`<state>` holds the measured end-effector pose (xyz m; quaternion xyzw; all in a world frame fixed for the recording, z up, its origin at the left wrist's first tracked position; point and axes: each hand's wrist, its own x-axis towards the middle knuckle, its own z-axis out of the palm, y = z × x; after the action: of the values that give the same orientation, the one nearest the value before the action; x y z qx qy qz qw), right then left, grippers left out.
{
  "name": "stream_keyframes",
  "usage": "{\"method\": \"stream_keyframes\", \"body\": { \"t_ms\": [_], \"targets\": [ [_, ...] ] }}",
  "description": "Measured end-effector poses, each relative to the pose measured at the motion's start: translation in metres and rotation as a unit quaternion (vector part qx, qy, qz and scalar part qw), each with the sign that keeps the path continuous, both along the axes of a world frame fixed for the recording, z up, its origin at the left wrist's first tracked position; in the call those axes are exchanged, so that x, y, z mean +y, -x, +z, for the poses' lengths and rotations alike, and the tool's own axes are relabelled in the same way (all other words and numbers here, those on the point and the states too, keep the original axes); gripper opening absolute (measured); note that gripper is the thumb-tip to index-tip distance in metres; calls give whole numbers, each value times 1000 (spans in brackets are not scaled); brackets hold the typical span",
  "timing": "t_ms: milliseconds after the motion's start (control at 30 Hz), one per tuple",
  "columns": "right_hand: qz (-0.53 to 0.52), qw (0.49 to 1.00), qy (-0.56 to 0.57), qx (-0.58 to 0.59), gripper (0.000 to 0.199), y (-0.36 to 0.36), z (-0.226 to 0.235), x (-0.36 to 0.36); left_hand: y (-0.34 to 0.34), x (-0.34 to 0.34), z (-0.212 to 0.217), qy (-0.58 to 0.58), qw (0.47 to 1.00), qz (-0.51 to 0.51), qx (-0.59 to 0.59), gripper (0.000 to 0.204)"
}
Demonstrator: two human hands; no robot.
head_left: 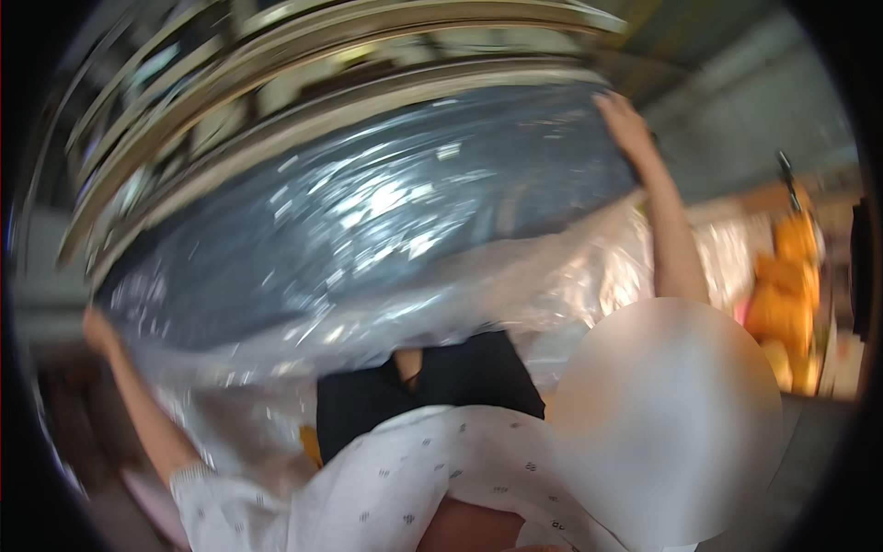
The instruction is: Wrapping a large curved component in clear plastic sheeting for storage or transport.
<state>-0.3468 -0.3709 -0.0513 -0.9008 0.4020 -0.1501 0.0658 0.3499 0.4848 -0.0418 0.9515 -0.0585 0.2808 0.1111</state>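
A long dark grey-blue panel (386, 202) lies across my front under shiny clear plastic. Its surface looks smooth, but glare and blur hide what it is made of. At the panel's left end, my left hand (99, 333) is closed on the edge, its fingertips mostly hidden. My right hand (624, 124) grips the far right corner with its arm stretched out. Loose clear plastic sheet (552, 285) hangs from the near side, in crumpled folds towards my body.
Pale wooden rails or frames (368, 32) run in stacked rows just beyond the panel. Orange-yellow bundles (786, 285) stand at the right, near a pale wall (763, 120). A round blurred patch covers the lower right of the picture.
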Motion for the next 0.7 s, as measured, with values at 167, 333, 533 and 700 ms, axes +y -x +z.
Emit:
{"method": "stream_keyframes", "body": {
  "t_ms": [167, 333, 533, 700],
  "targets": [
    [-129, 992, -10, 13, 51, 50, 35, -28, 85, -173, -6, 158, 982, -99, -43, 26],
    [147, 960, 73, -227, 34, -121, 76, 88, 83, -175, -4, 425, 892, -148, -53, 19],
    [408, 680, -585, -171, 36, -318, 89, 400, 91, -152, -10, 446, 883, -130, -70, 18],
    [351, 568, -730, -145, 50, -404, 57, 538, 106, -173, 6, 413, 901, -115, -59, 18]
  ]
}}
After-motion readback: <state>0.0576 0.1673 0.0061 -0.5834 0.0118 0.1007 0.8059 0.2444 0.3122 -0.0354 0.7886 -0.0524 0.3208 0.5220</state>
